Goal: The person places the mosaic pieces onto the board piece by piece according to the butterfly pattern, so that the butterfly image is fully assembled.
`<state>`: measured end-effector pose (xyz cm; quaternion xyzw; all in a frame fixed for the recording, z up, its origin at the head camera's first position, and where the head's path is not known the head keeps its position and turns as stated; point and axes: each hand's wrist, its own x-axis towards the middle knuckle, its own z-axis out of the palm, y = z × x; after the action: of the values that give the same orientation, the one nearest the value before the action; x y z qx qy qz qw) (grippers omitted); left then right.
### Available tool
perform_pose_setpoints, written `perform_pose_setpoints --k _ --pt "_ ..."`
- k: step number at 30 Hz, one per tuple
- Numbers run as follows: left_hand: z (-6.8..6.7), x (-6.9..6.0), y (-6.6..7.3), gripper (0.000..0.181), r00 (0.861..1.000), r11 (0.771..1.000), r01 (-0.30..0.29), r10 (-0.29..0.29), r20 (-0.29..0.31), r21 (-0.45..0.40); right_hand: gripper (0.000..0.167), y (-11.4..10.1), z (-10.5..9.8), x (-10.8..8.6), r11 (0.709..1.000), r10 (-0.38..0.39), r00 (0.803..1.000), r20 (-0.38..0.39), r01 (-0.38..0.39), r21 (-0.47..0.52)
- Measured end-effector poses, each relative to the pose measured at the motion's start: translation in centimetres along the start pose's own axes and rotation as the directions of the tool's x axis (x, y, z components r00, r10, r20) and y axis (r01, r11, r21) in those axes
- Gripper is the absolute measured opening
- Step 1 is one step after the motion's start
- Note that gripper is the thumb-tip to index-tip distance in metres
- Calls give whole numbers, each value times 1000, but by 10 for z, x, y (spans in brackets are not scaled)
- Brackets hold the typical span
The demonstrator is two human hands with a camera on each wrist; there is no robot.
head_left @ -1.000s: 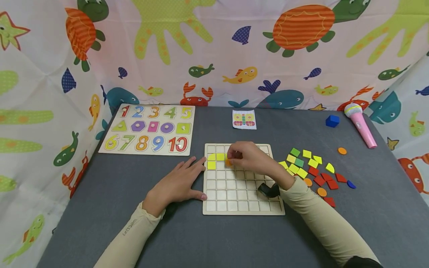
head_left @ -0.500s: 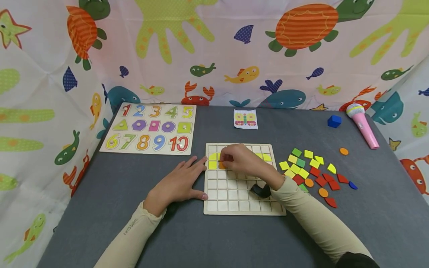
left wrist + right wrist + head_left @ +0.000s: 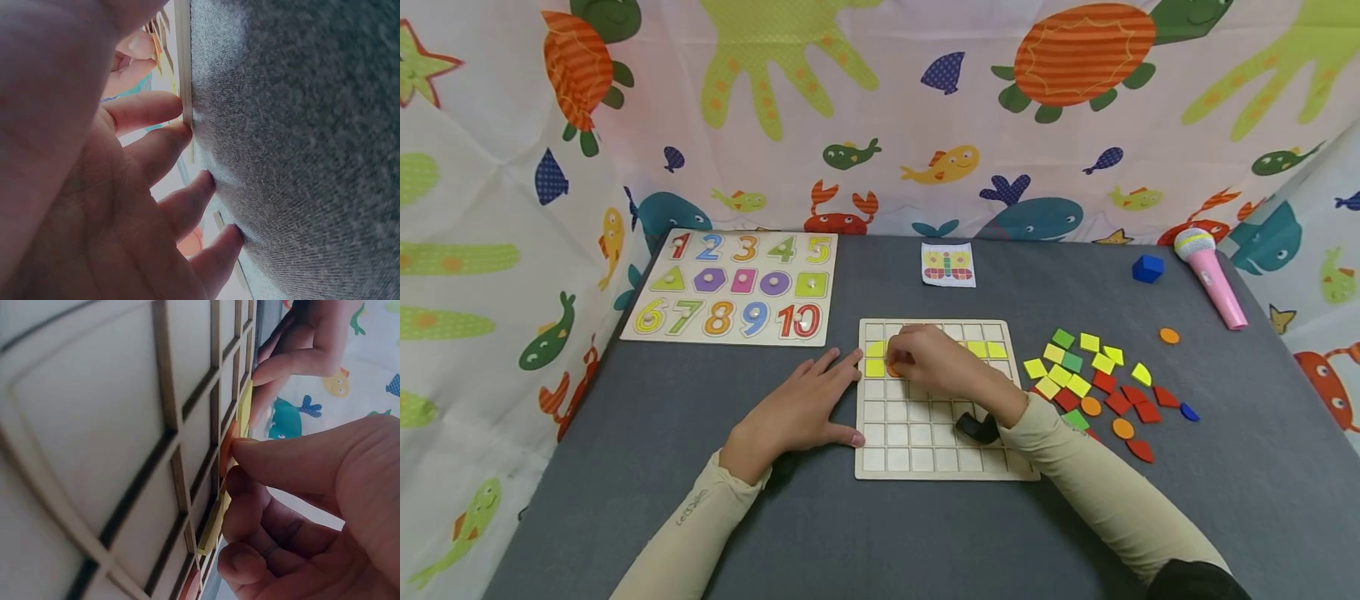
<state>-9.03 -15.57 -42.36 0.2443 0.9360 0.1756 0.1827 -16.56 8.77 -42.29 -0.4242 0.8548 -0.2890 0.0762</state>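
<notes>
A wooden grid board point(image 3: 947, 468) lies flat on the grey table. Yellow tiles point(image 3: 875, 367) sit in cells of its upper rows, at the left and right. My right hand point(image 3: 936, 362) is over the upper left cells and pinches an orange disc point(image 3: 229, 450) with thumb and index finger, low against the second-row cell beside a yellow tile. My left hand point(image 3: 801, 408) lies spread at the board's left side. Its thumb and fingertips touch the board's edge, and in the left wrist view other fingertips point(image 3: 206, 178) rest on the table cloth.
Loose yellow, green, red, orange and blue tiles point(image 3: 1077, 385) lie right of the board. A butterfly pattern card point(image 3: 948, 265) is behind it. A number and shape puzzle point(image 3: 730, 287) stands back left; a blue cube point(image 3: 1147, 268) and pink toy microphone point(image 3: 1213, 283) are back right.
My right hand has moved left along the second row with the orange disc, which now sits lower beside the yellow tile. The left hand has stayed in place.
</notes>
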Motion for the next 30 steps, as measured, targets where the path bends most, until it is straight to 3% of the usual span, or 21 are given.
perform_pose_setpoints --k 6,15,30 --pt "1 1 0 92 1000 1000 1 -1 -2 7 9 2 -10 -9 999 51 999 -7 -51 1" --pt "0 1 2 94 1000 1000 15 -15 6 -9 2 15 -35 -38 990 143 986 -89 -141 24" --pt "0 0 2 93 1000 1000 19 -19 3 -14 7 44 -70 -102 948 314 934 -172 -319 -3"
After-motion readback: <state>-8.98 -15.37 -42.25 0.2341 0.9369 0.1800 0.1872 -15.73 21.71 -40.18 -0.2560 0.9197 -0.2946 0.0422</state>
